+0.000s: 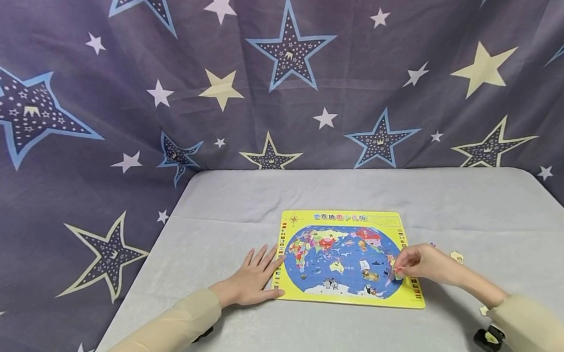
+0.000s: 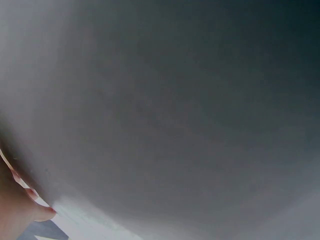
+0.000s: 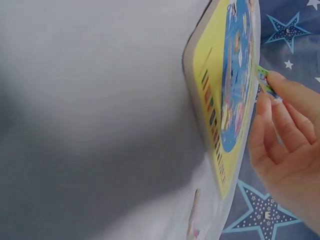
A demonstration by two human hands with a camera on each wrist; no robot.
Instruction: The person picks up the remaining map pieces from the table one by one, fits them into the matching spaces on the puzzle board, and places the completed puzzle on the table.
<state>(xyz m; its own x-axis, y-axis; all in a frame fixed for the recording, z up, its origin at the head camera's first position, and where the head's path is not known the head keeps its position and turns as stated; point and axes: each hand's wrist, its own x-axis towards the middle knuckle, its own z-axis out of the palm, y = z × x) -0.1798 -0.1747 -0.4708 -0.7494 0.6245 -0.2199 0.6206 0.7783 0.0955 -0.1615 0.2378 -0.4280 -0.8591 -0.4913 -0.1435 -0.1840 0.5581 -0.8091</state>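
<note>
A yellow-bordered world map puzzle board (image 1: 354,299) lies flat on the grey-covered table. My left hand (image 1: 251,279) rests with spread, straight fingers at the board's left edge, the fingertips and thumb touching its border. In the left wrist view only part of the left hand (image 2: 20,207) shows at the lower left corner. Over the right part of the map, my right hand (image 1: 428,263) pinches a small puzzle piece between thumb and fingers. The right wrist view shows this puzzle piece (image 3: 265,81), thin with green and blue colouring, held above the board.
Loose puzzle pieces lie right of the board, one of them (image 1: 457,256) behind the right hand and another (image 1: 484,311) by the right sleeve. A loose piece (image 3: 194,215) also shows beside the board in the right wrist view. A star-patterned curtain (image 1: 297,109) hangs behind the table.
</note>
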